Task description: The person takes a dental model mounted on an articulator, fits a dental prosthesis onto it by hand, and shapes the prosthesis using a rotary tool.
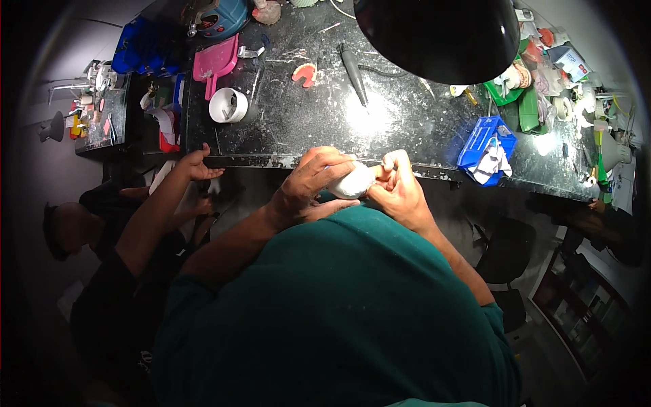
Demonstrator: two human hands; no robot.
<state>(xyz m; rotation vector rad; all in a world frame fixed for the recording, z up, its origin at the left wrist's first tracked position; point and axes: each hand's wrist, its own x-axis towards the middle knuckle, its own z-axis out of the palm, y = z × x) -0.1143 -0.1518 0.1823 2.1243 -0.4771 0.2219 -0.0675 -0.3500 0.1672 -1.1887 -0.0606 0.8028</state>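
Close to my body, just off the front edge of the bench, my left hand is wrapped round a rounded white plaster-like lump. Its fingers lie over the top and the thumb is underneath. My right hand meets the lump's right side with its fingers curled together. Whatever those fingers pinch is too small or too hidden to name. Beyond my hands, a dark handpiece with a cord lies on the bench, tip toward me. Left of it is a pink and cream denture-like arch.
The scratched black bench carries a white cup and a pink dustpan. A black lamp head hangs over it. On the right stands a blue bin with cloth. At left, another person's hand touches the edge.
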